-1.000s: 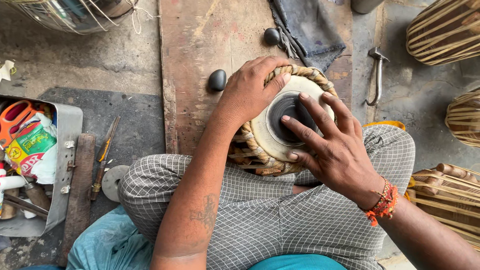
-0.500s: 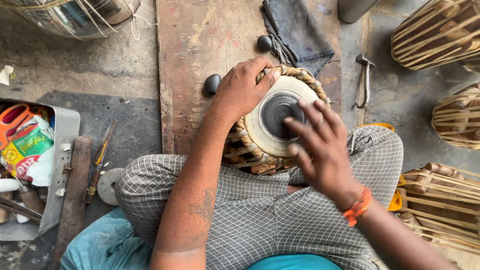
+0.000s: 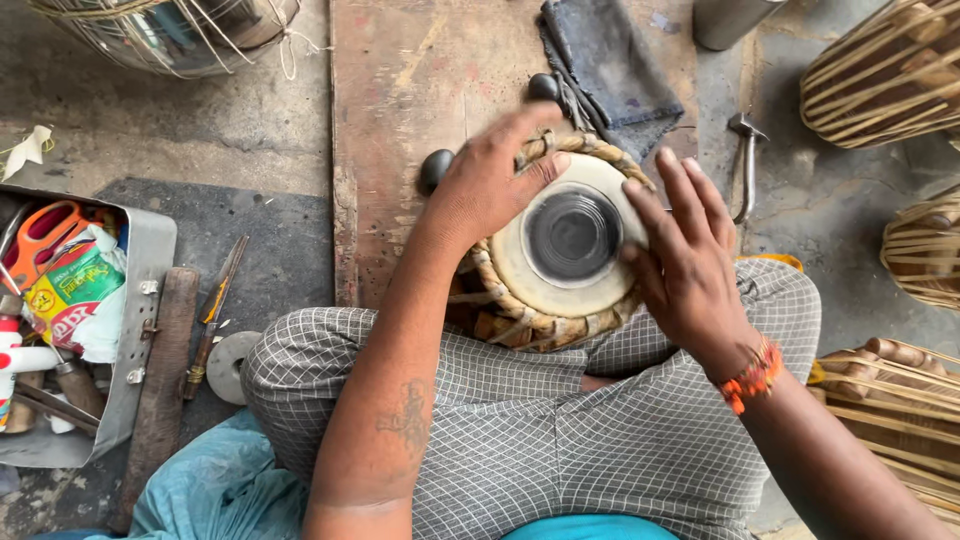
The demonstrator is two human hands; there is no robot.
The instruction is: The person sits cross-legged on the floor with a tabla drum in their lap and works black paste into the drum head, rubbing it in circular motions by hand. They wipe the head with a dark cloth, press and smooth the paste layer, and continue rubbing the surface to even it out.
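The drum [image 3: 560, 250] is kept in the lap, just below the middle of the frame, its pale skin with the dark round patch turned up to the camera. The left hand [image 3: 490, 185] is laid over the upper left rim, fingers curled loosely on the braided edge, the thumb lying along the pale skin; the drum is steadied by it rather than gripped. This hold is unchanged from half a second ago.

The change is in the right hand [image 3: 690, 265]. A second ago its fingers were spread flat over the dark patch; half a second ago they were blurred above it; now the hand has been drawn off to the right edge of the drum, fingers straight and together, open and holding nothing, only the side of the hand being near or on the rim. Whether it touches cannot be told. The dark patch is thereby fully uncovered, and looks smooth and evenly round. A rubbing or striking pass over the skin is judged to have been made, with the hand now between passes.

Two dark stones [image 3: 435, 168] are seen on the board [image 3: 400, 90] just above the left hand, a grey cloth [image 3: 610, 70] beyond them, and a small hammer [image 3: 745, 160] at the upper right. A box of tools [image 3: 140, 300] is kept at the left edge.
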